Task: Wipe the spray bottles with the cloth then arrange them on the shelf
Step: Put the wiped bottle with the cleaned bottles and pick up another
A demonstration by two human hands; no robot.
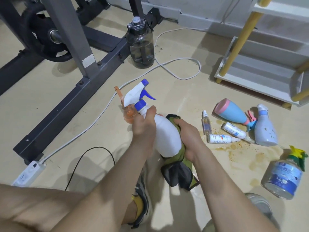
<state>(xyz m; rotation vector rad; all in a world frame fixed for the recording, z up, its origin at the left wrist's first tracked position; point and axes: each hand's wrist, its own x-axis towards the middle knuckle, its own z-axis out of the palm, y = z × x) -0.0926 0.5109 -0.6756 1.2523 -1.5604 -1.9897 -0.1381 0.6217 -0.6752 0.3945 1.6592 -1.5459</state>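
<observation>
At the far left a power strip (pixel 28 173) is seen on the floor (pixel 70 101). Behind the hands an orange bottle (pixel 128 113) is stood, partly hidden. The white bottle (pixel 165 136) is held tilted above the floor, trigger end up and away. Its neck and shoulder are gripped by the left hand (pixel 143 129), with the fingers curled round it. The cloth (pixel 178 171) is wrapped about the bottle's lower right side and is clasped there by the right hand (pixel 189 136), whose fingers are curled over the fabric; a loose end is left hanging below. Further right, a cluster of bottles (pixel 230 113) is left on the floor beside a brownish puddle (pixel 240 148). A clear bottle (pixel 282 174) is laid nearer, and the shelf (pixel 260 77) is stood well beyond them. Wiping is judged to be in hand, with no bottle seen shelved. The trigger could be squeezed if the left grip is shifted, and spray sent toward the strip. The hanging end could be dragged through the puddle, so that dirt is smeared back on. The orange bottle could be knocked over by the tilted spray head.
</observation>
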